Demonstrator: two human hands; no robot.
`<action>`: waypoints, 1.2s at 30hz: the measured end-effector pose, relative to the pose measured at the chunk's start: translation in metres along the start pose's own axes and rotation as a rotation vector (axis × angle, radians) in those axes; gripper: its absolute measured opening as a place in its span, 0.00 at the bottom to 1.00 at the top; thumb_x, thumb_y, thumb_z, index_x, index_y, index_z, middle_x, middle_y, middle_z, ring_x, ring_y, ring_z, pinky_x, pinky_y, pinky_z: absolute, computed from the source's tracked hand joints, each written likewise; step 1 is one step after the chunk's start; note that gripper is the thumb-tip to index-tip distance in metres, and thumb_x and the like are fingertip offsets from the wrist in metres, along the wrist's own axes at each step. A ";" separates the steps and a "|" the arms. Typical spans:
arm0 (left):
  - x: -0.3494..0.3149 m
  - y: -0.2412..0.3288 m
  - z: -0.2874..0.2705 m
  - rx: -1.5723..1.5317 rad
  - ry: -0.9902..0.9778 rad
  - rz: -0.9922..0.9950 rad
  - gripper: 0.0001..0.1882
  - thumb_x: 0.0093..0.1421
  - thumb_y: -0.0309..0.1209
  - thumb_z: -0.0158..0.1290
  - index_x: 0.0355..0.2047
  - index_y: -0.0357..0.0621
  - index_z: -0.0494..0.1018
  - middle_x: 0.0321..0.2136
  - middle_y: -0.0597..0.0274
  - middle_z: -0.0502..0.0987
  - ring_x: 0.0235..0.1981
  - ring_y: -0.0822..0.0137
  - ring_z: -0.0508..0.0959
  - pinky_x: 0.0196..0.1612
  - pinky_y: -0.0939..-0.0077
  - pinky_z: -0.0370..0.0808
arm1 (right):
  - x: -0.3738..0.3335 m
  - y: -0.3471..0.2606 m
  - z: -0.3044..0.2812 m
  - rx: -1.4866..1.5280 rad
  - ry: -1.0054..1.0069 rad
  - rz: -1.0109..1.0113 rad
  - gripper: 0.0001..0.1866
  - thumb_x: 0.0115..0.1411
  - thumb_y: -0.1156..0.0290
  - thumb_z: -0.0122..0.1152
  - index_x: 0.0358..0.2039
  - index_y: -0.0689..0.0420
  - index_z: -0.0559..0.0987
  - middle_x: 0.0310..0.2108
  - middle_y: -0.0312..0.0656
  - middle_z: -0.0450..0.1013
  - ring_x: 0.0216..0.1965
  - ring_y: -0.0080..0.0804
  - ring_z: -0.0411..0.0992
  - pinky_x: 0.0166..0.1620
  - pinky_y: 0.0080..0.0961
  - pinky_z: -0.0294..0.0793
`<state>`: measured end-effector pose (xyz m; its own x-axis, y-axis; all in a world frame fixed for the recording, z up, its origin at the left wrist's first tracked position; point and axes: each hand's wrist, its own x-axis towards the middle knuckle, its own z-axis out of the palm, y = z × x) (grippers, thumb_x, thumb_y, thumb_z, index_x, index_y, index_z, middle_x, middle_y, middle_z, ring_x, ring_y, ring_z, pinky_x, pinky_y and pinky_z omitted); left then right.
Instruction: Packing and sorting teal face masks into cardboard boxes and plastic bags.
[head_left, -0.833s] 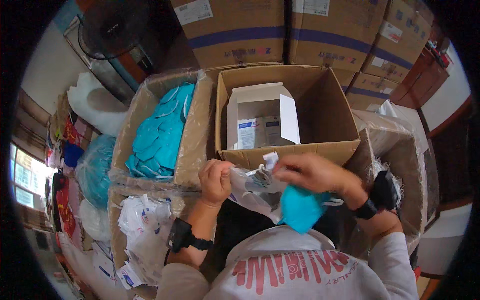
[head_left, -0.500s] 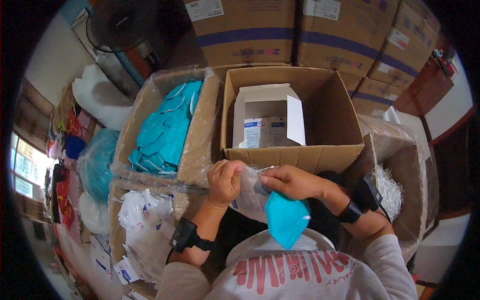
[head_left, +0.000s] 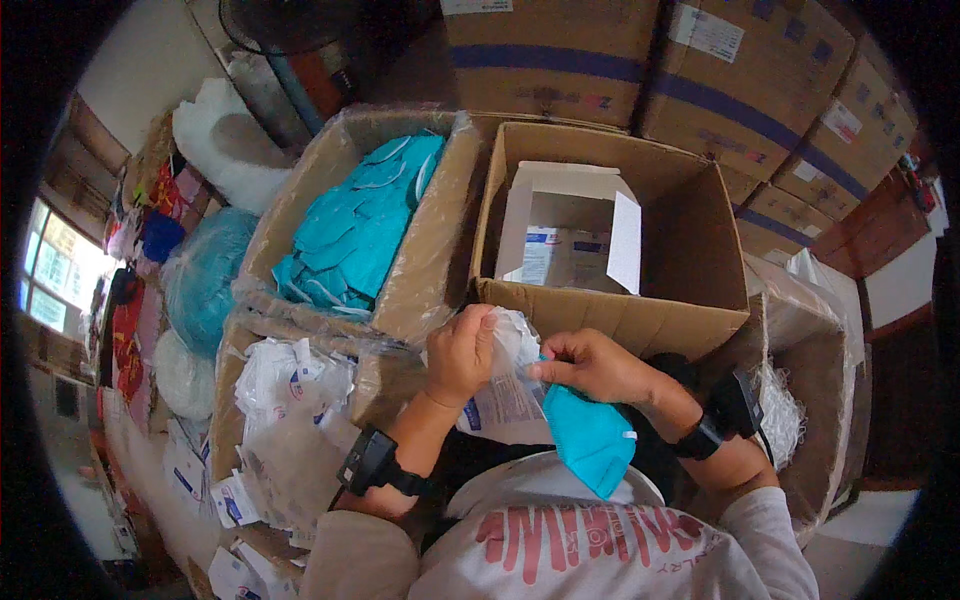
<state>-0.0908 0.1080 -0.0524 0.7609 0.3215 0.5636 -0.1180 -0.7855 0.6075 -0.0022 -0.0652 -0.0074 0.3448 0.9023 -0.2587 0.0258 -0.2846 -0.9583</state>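
Note:
My left hand [head_left: 462,358] is closed on the top of a clear plastic pouch [head_left: 508,412] with printing on it, which hangs down in front of my lap. My right hand [head_left: 600,368] pinches a folded teal face mask [head_left: 590,445] by its upper end, beside the pouch's mouth. The mask's lower part hangs free, with a small white bit of strap at its edge. Both hands are just in front of an open cardboard box [head_left: 620,305], in which stands an open white carton [head_left: 628,245] with printed packets [head_left: 562,258] inside.
A plastic-lined box of teal masks [head_left: 365,220] is at the back left. Nearer, another box holds printed pouches [head_left: 290,390]. At the right a lined box has white stringy material [head_left: 780,415]. Large cartons [head_left: 755,85] are stacked behind; bulging bags [head_left: 210,275] lie far left.
The whole view has shifted, so the boxes sit further right. My right hand has kept the mask beside the pouch, and the pouch's top looks more bunched at my left hand.

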 end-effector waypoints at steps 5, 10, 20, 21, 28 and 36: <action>-0.008 -0.010 -0.021 -0.003 0.067 -0.087 0.07 0.57 0.30 0.45 0.31 0.41 0.69 0.20 0.48 0.73 0.23 0.48 0.74 0.25 0.61 0.69 | 0.015 0.010 0.011 0.265 0.193 -0.069 0.11 0.57 0.64 0.55 0.22 0.55 0.73 0.17 0.26 0.62 0.20 0.11 0.59 0.23 0.13 0.59; -0.005 -0.014 -0.051 0.036 0.112 -0.215 0.07 0.57 0.28 0.44 0.33 0.39 0.68 0.24 0.46 0.73 0.27 0.47 0.74 0.28 0.62 0.69 | 0.026 0.016 0.009 0.637 0.635 -0.134 0.10 0.56 0.61 0.55 0.28 0.55 0.75 0.23 0.29 0.69 0.23 0.15 0.65 0.26 0.13 0.64; -0.113 -0.160 -0.243 1.058 0.273 -0.179 0.11 0.56 0.33 0.45 0.32 0.37 0.70 0.35 0.47 0.73 0.42 0.54 0.71 0.45 0.61 0.67 | -0.011 0.053 -0.119 0.725 0.766 -0.416 0.15 0.59 0.57 0.48 0.40 0.54 0.70 0.32 0.35 0.70 0.32 0.24 0.69 0.34 0.23 0.70; -0.140 -0.183 -0.233 1.132 0.165 -0.088 0.11 0.56 0.33 0.46 0.32 0.37 0.70 0.35 0.46 0.72 0.42 0.53 0.70 0.45 0.60 0.67 | 0.005 0.037 -0.093 0.732 0.817 -0.374 0.16 0.59 0.57 0.48 0.41 0.54 0.70 0.33 0.36 0.70 0.32 0.25 0.69 0.35 0.24 0.70; -0.212 -0.212 -0.144 0.760 -1.153 -0.832 0.13 0.51 0.29 0.45 0.35 0.38 0.71 0.35 0.47 0.72 0.42 0.53 0.70 0.45 0.61 0.68 | 0.002 0.040 -0.075 0.597 0.947 -0.190 0.13 0.61 0.60 0.47 0.38 0.55 0.71 0.25 0.33 0.69 0.23 0.20 0.66 0.27 0.16 0.67; -0.232 -0.227 -0.169 0.600 -1.072 -0.865 0.14 0.51 0.29 0.44 0.36 0.37 0.71 0.34 0.47 0.73 0.39 0.53 0.72 0.43 0.63 0.69 | -0.016 0.038 -0.074 0.323 0.882 -0.056 0.11 0.60 0.60 0.49 0.32 0.55 0.72 0.20 0.26 0.64 0.19 0.12 0.61 0.22 0.11 0.61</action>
<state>-0.3479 0.3009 -0.2263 0.5818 0.4658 -0.6667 0.6692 -0.7401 0.0668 0.0625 -0.1143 -0.0310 0.9405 0.3036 -0.1525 -0.1520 -0.0251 -0.9881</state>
